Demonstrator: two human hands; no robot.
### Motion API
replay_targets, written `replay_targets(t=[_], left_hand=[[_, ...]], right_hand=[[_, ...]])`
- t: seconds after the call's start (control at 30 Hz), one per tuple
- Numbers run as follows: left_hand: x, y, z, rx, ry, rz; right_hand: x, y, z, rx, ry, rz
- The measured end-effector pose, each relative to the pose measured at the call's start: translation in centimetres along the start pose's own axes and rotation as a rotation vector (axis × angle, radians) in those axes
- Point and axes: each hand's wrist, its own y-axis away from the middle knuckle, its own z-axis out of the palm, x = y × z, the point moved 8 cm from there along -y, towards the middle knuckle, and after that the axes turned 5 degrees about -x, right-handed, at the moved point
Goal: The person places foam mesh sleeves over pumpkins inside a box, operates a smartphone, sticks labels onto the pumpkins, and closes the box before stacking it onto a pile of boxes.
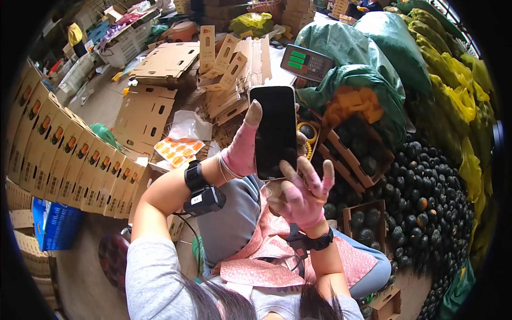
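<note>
My left hand point(241, 144), in a pink glove with dirty fingertips, grips a smartphone point(274, 133) upright in front of me. The thumb lies along its left edge and fingertips show at the right one. The phone's screen looks black. Over its lower right corner is my right hand point(304, 197), gloved in pink too, with fingers spread and nothing held. One fingertip is at the screen's lower edge; whether it touches I cannot tell. Just behind the phone sits a cardboard box point(314, 140) with a dark round fruit and yellow netting, partly hidden.
A large heap of dark green squashes point(421, 213) lies at right, beside boxed squashes point(365, 218). A digital scale point(306, 63) stands ahead near a green sack point(346, 45). Printed cartons point(69, 144) line the left, above a blue basket point(56, 224). An orange sticker sheet point(178, 151) lies near flattened cardboard point(144, 114).
</note>
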Motion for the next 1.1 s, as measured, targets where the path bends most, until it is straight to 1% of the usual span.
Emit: replay_targets(t=[0.07, 0.17, 0.27, 0.37, 0.4, 0.47, 0.5, 0.53, 0.63, 0.77, 0.8, 0.87, 0.93, 1.1], left_hand=[[-0.1, 0.3, 0.6, -0.054, 0.009, -0.035], [-0.4, 0.7, 0.5, -0.065, 0.017, -0.079], [-0.1, 0.7, 0.3, -0.109, -0.012, -0.053], [-0.3, 0.6, 0.0, -0.131, 0.001, -0.062], [-0.4, 0.6, -0.1, -0.146, -0.002, -0.065], [-0.2, 0.6, 0.1, -0.092, -0.024, -0.051], [-0.2, 0.5, 0.2, -0.067, -0.034, -0.047], [-0.2, 0.6, 0.5, -0.064, -0.038, -0.048], [-0.4, 0.6, 0.6, -0.086, -0.035, -0.053], [-0.2, 0.7, 0.0, -0.105, 0.003, -0.099], [-0.1, 0.7, -0.2, -0.082, 0.015, -0.095], [0.1, 0.7, -0.8, -0.038, 0.038, -0.086], [0.4, 0.6, -0.9, -0.038, 0.022, -0.050], [0.5, 0.8, -0.4, -0.050, -0.018, -0.029]], right_hand=[[1.1, 0.6, -1.0, 0.048, 0.023, 0.055], [3.0, 2.3, -2.3, 0.139, -0.023, 0.149], [3.8, 2.6, -2.5, 0.133, -0.085, 0.198], [3.6, 2.8, -1.8, 0.069, -0.092, 0.195], [3.2, 2.6, -1.8, 0.074, -0.089, 0.160], [1.7, 1.7, -1.6, 0.082, -0.083, 0.095], [0.2, 1.0, -1.7, 0.024, 0.014, -0.005], [-0.3, 0.8, -0.9, -0.046, -0.002, 0.028], [-1.8, 0.3, 0.4, -0.130, 0.045, -0.038], [-0.2, 0.8, 0.3, -0.119, 0.089, 0.097], [0.5, 0.8, 0.2, -0.125, 0.096, 0.132], [1.0, 1.1, -0.4, -0.083, 0.071, 0.125], [0.9, 1.1, -0.5, -0.075, 0.056, 0.130], [0.7, 1.3, -0.2, -0.102, 0.058, 0.169]])
